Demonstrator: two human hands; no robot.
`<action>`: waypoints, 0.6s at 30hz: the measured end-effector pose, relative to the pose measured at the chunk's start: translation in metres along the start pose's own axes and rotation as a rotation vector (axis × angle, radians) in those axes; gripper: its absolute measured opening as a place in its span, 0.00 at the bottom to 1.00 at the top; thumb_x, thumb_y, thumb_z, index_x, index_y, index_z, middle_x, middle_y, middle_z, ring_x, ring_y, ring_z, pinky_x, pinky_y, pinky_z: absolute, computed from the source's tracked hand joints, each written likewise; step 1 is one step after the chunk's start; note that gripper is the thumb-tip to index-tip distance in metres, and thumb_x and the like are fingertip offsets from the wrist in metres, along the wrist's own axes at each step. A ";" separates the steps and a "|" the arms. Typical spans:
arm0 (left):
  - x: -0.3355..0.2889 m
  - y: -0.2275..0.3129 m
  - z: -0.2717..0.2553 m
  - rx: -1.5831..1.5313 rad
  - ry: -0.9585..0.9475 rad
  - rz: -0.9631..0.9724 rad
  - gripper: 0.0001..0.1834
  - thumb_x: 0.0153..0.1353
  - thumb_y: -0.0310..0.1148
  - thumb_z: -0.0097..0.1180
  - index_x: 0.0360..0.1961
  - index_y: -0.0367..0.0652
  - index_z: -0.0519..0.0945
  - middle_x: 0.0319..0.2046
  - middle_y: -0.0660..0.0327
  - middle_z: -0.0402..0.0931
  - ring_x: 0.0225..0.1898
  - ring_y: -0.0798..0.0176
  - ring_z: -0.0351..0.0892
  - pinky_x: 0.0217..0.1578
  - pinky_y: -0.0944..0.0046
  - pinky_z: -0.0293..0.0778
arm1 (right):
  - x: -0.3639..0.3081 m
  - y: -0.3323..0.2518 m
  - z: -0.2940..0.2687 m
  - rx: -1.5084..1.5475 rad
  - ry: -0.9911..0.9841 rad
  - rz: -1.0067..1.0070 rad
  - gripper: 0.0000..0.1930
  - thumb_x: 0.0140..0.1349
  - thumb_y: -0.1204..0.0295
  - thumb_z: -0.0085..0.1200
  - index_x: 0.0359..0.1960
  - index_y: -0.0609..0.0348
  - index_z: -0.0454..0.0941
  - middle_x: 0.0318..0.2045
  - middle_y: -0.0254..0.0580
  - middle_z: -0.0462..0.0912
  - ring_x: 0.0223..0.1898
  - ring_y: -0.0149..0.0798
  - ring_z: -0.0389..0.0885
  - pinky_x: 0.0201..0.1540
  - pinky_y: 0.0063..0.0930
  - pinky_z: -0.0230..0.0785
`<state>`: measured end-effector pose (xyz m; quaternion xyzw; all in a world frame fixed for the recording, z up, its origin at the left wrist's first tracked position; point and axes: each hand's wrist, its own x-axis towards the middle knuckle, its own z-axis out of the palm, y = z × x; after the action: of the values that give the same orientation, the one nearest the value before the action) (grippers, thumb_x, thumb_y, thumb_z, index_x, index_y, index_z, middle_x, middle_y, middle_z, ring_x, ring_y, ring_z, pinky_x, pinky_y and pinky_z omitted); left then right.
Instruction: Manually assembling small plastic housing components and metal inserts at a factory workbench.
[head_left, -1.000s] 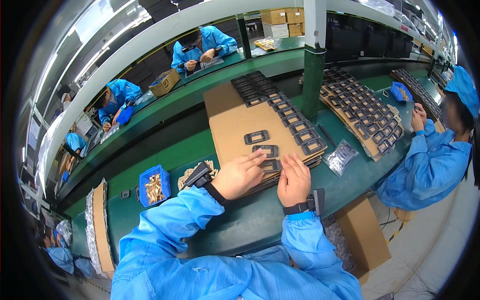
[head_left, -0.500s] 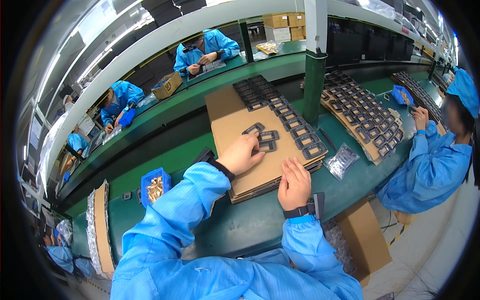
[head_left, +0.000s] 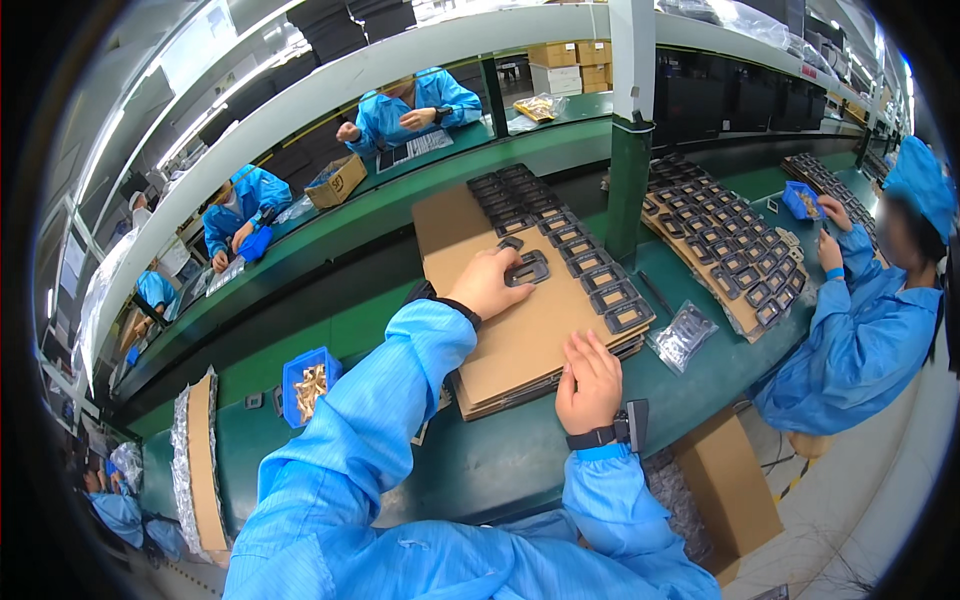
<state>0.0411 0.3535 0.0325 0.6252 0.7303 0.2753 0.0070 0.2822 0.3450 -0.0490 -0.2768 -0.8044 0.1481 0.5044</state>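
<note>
My left hand (head_left: 487, 284) is over the sheet of brown cardboard (head_left: 450, 235). Its fingers and thumb close around a small black plastic frame (head_left: 540, 266) with a rectangular window. Another loose black frame (head_left: 511, 243) shows just beyond the fingertips, partly covered. Whatever lies under the palm is hidden. My right hand (head_left: 588, 388) rests at the near right edge of the cardboard stack, holding nothing, fingers stretched out and thumb apart. Rows of similar black frames (head_left: 609, 299) line the sheet's far and right sides.
A blue bin (head_left: 290, 390) of brass-coloured parts stands left of my left arm. Right of the stack lie a clear bag (head_left: 686, 335) and a dark pen-like stick (head_left: 655, 290). A green post (head_left: 628, 190) rises behind. A co-worker (head_left: 860, 300) sits at right beside another frame-covered sheet (head_left: 735, 270).
My left hand has shifted slightly away from me, closing over the small group of loose frames; fewer show now. My right hand stays nearly still. The right co-worker's hand has reached the blue bin there.
</note>
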 end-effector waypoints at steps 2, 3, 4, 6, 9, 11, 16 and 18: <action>0.001 0.002 0.000 0.024 0.007 0.013 0.24 0.50 0.42 0.71 0.43 0.35 0.81 0.42 0.46 0.80 0.46 0.43 0.79 0.49 0.52 0.75 | -0.001 0.001 -0.001 -0.002 -0.001 -0.006 0.15 0.58 0.79 0.54 0.47 0.62 0.84 0.51 0.48 0.84 0.60 0.54 0.77 0.61 0.46 0.66; 0.001 0.003 0.000 0.048 0.016 0.024 0.25 0.50 0.43 0.72 0.42 0.36 0.82 0.42 0.46 0.80 0.45 0.43 0.80 0.48 0.51 0.76 | 0.000 0.001 -0.002 -0.002 0.001 -0.004 0.15 0.58 0.79 0.54 0.47 0.62 0.84 0.51 0.48 0.84 0.60 0.54 0.77 0.61 0.46 0.66; 0.001 0.003 0.000 0.048 0.013 0.025 0.25 0.50 0.43 0.72 0.42 0.36 0.82 0.42 0.46 0.80 0.45 0.43 0.80 0.48 0.51 0.76 | -0.001 0.001 -0.003 -0.001 -0.001 -0.003 0.15 0.58 0.79 0.54 0.47 0.62 0.84 0.51 0.48 0.84 0.60 0.54 0.77 0.61 0.46 0.66; -0.002 0.004 0.001 0.095 0.035 0.096 0.24 0.50 0.44 0.72 0.39 0.36 0.83 0.46 0.46 0.81 0.49 0.42 0.79 0.52 0.52 0.74 | -0.002 0.002 -0.003 0.001 -0.002 0.000 0.15 0.58 0.79 0.54 0.47 0.62 0.84 0.51 0.48 0.84 0.60 0.54 0.77 0.61 0.46 0.66; -0.010 0.009 0.001 0.126 0.079 0.192 0.24 0.50 0.45 0.72 0.39 0.37 0.83 0.51 0.47 0.80 0.57 0.42 0.75 0.59 0.52 0.71 | -0.003 0.004 0.000 -0.003 -0.001 0.000 0.16 0.55 0.77 0.54 0.46 0.61 0.84 0.52 0.46 0.84 0.61 0.52 0.76 0.61 0.47 0.66; -0.013 0.017 -0.002 0.133 0.032 0.171 0.23 0.50 0.46 0.72 0.39 0.37 0.83 0.54 0.47 0.78 0.61 0.41 0.72 0.61 0.51 0.69 | -0.002 0.003 0.000 -0.002 -0.001 -0.003 0.16 0.55 0.77 0.54 0.46 0.62 0.84 0.52 0.46 0.84 0.61 0.52 0.76 0.61 0.47 0.66; -0.013 0.027 -0.001 0.175 -0.098 0.082 0.27 0.51 0.48 0.71 0.43 0.36 0.82 0.61 0.43 0.73 0.67 0.39 0.65 0.66 0.50 0.65 | -0.001 0.002 -0.002 0.001 -0.002 -0.003 0.15 0.57 0.78 0.54 0.46 0.62 0.84 0.52 0.47 0.84 0.60 0.52 0.77 0.60 0.46 0.66; -0.013 0.020 0.004 0.230 0.003 0.017 0.36 0.54 0.51 0.69 0.54 0.32 0.78 0.65 0.38 0.67 0.69 0.37 0.63 0.68 0.49 0.61 | -0.001 0.003 -0.001 -0.003 0.000 -0.002 0.16 0.56 0.77 0.54 0.46 0.62 0.84 0.52 0.47 0.84 0.60 0.52 0.76 0.60 0.47 0.66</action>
<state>0.0631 0.3448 0.0331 0.6274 0.7519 0.1908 -0.0682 0.2846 0.3468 -0.0507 -0.2768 -0.8049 0.1461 0.5042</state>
